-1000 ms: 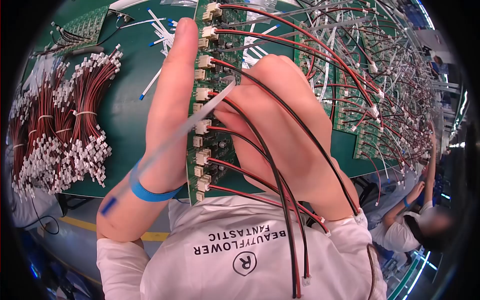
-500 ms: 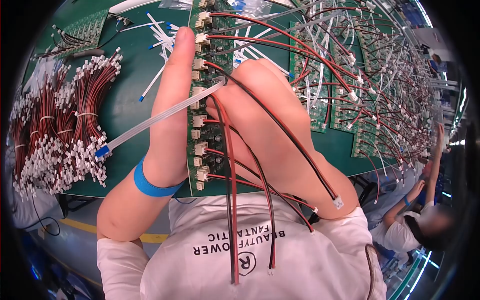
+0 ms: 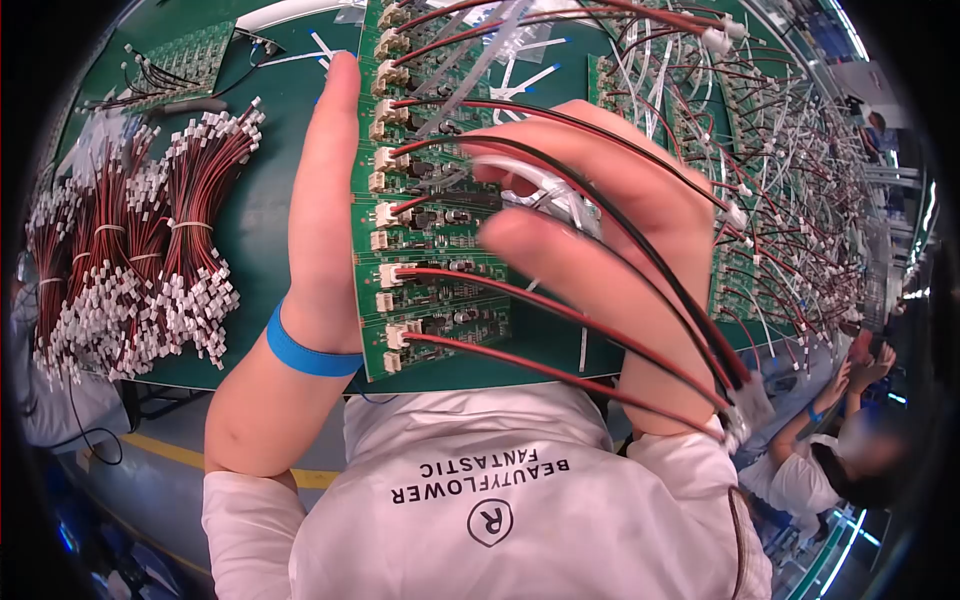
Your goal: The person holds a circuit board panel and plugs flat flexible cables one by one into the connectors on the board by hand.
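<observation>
A long green circuit board (image 3: 445,327) stands tilted over the table, with a row of white connectors and red-black wires trailing right. My left hand (image 3: 325,200) grips it by its left edge, one finger stretched up along that edge; its other fingers are hidden behind the board. Over the board's right side, my right hand (image 3: 620,210) is curled round white flat cables (image 3: 560,197), slightly blurred. Its thumb and index finger are apart at the tips. Several red-black wires pass in front of this hand, ending in white plugs near its wrist.
Bundles of red-black wires (image 3: 190,235) with white plugs lie at the left, below another green board (image 3: 180,70). Loose white strips with blue ends lie behind the held board. Wired boards (image 3: 740,240) cover the table's right side. A person (image 3: 810,465) is at the lower right.
The held board has turned to show more of its face. My right hand has moved right and its fingertips have parted. The blue-ended strip that crossed my left forearm is gone from there.
</observation>
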A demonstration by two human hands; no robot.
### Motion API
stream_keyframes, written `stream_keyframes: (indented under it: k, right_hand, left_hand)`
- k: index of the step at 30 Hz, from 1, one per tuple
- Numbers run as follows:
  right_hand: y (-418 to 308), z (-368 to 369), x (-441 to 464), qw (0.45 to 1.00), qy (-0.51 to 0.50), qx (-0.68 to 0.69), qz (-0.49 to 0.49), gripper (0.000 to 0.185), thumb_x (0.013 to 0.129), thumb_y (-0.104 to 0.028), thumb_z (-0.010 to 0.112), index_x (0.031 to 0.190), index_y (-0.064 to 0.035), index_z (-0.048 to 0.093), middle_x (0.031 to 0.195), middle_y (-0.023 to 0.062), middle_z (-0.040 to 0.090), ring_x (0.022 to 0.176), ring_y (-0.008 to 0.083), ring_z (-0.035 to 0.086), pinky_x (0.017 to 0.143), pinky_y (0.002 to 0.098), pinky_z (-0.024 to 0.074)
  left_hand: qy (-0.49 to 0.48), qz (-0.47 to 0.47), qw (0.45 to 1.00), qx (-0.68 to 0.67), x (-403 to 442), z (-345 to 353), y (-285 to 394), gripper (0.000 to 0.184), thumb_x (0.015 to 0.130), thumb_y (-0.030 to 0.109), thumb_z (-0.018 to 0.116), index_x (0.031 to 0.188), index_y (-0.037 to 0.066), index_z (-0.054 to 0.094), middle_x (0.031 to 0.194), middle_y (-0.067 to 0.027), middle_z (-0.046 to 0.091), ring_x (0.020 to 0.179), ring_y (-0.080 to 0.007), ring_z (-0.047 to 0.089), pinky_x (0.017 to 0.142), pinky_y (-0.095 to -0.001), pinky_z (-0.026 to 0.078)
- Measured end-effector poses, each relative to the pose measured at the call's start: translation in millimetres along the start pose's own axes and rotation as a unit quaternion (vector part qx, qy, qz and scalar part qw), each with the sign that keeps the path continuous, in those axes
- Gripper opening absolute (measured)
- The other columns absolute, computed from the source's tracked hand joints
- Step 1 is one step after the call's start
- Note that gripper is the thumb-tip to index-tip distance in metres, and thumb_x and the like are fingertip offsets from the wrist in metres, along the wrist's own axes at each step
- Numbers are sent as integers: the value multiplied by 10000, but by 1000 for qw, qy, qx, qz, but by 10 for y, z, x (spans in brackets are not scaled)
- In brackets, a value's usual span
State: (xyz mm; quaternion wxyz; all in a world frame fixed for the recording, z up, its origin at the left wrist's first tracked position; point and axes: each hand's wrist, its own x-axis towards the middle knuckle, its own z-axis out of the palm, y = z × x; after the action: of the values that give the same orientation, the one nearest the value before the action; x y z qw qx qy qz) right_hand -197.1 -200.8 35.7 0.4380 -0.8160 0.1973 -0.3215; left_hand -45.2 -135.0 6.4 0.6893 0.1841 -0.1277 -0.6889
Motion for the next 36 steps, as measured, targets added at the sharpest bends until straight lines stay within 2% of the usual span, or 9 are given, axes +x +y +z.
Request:
stream_keyframes:
  k: [5, 8, 10, 12, 15, 18, 25, 29, 36]
  right_hand:
    - [160, -130, 37, 964, -55, 253, 57, 531, 949, -367, 402, 1069, 130, 546, 991, 247, 620, 816, 260, 606, 667, 337, 513]
    - [185, -126, 90, 939, 31, 320, 124, 407, 930, -275, 484, 1013, 109, 588, 942, 203, 636, 754, 191, 602, 590, 278, 498]
    - [105, -79, 77, 953, 21, 242, 178, 280, 872, -162, 560, 996, 85, 609, 908, 152, 643, 712, 131, 587, 535, 235, 471]
    - [80, -25, 81, 967, 5, 141, 213, 243, 753, 12, 650, 994, 37, 633, 850, 52, 644, 686, 40, 571, 468, 184, 437]
    - [220, 136, 85, 998, 59, -7, 19, 191, 702, -122, 695, 863, -21, 675, 664, 24, 597, 594, 82, 519, 549, 239, 434]
    - [264, 189, 57, 996, 59, 61, 40, 173, 696, -129, 699, 833, -24, 676, 677, 26, 609, 585, 93, 513, 547, 233, 433]
    - [240, 152, 91, 994, 59, 71, 58, 169, 679, -135, 711, 794, -18, 675, 651, 27, 615, 557, 86, 507, 521, 228, 428]
    - [187, 119, 45, 999, 29, -9, 22, 126, 742, 10, 691, 855, 32, 640, 772, 58, 635, 740, 113, 617, 679, 224, 495]
    - [249, 238, 2, 996, 81, 21, -42, 145, 754, 76, 646, 888, 37, 607, 853, 80, 607, 787, 134, 612, 684, 236, 500]
  left_hand:
    - [-12, -85, 996, 5, 26, -39, -7, 658, 935, 526, 240, 1202, -26, 478, 1069, -211, 579, 891, -343, 610, 743, -432, 542]
    - [-30, -78, 996, -17, 34, -40, -56, 665, 933, 529, 232, 1241, -17, 454, 1114, -212, 564, 974, -347, 589, 801, -445, 525]
    - [-67, -66, 995, -42, 4, -41, -66, 581, 952, 443, 271, 1281, -12, 420, 1119, -196, 568, 983, -311, 592, 803, -413, 522]
    - [-142, -116, 974, -132, 76, -149, -48, 660, 934, 546, 223, 1221, 4, 469, 1090, -182, 585, 925, -315, 610, 767, -440, 536]
    - [-93, -115, 979, -140, 50, -160, -58, 622, 940, 530, 247, 1186, 16, 496, 1050, -156, 597, 898, -279, 615, 754, -421, 540]
    - [-44, -111, 982, -148, 20, -151, -65, 585, 946, 514, 271, 1150, 27, 522, 1009, -130, 609, 872, -243, 621, 740, -402, 544]
    - [-128, -97, 976, -146, 29, -33, -110, 506, 976, 355, 325, 1156, -93, 477, 1038, -210, 598, 930, -237, 610, 855, -339, 493]
    - [-141, -79, 976, -145, 27, -71, -118, 500, 976, 346, 330, 1177, -90, 469, 1062, -221, 589, 965, -248, 599, 876, -355, 480]
    - [-107, -51, 986, -113, 6, -66, -128, 466, 971, 356, 359, 1187, -38, 486, 1073, -185, 592, 976, -225, 592, 847, -345, 484]
